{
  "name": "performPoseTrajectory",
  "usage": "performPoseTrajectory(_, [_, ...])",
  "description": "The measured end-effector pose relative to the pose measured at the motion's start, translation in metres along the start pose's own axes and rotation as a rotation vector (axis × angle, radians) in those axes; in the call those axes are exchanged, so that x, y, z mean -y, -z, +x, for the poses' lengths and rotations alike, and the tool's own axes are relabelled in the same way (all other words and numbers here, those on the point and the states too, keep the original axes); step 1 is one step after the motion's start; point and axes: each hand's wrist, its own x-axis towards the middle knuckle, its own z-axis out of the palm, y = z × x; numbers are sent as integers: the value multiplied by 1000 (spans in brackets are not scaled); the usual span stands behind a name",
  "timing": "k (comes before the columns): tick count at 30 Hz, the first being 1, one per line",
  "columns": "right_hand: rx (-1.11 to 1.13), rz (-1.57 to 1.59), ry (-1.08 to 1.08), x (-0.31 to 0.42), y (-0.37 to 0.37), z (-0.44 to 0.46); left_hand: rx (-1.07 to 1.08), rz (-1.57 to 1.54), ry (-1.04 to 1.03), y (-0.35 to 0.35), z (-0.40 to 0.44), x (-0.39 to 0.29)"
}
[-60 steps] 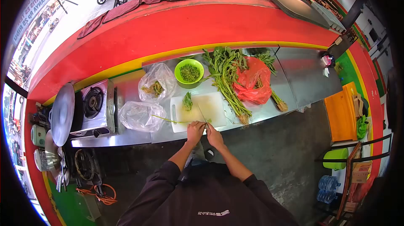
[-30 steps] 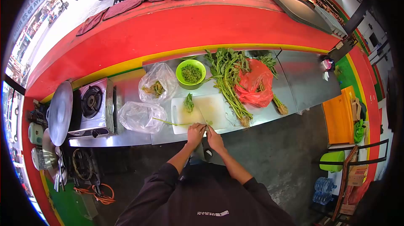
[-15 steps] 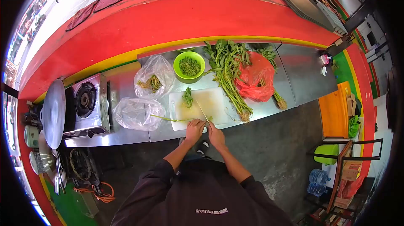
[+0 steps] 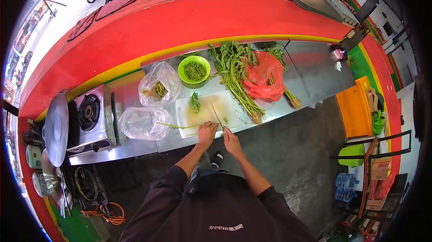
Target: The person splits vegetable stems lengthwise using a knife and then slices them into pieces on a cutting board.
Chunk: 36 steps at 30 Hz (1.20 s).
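On a white cutting board at the counter's near edge, my left hand is closed on a long thin green stalk whose other end sticks out to the left. My right hand grips a knife, its blade pointing away from me across the board, just right of my left fingers. Small cut green pieces lie to the right of the blade. A leafy sprig rests toward the board's back. Behind the board stands a lime-green bowl with chopped greens in it.
Long leafy stalks and a red plastic bag lie right of the board. Left of it are a clear bag with trimmings, another clear bag and a gas stove. A red wall rises behind the counter.
The whole view has shifted slightly. My hands have moved a little apart, the right one with the knife now standing clear of my left fingers, and small green pieces show beside the blade.
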Motion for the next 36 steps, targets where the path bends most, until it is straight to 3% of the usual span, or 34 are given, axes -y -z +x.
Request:
performPoseTrajectory(5, [8, 1, -39, -1, -9, -4, 14, -16, 11, 0, -1, 2])
performPoseTrajectory(9, [-61, -30, 83, -7, -13, -4, -8, -21, -11, 2, -1, 0])
performPoseTrajectory(17, [-12, -176, -56, 13, -16, 7, -7, -32, -54, -2, -2, 8])
performPoseTrajectory(26, [-67, -132, 59, 0, -15, 10, -5, -48, -12, -2, 0, 7])
performPoseTrajectory(36, [-30, -188, -39, 6, -20, 18, 14, -20, -19, 3, 0, 2])
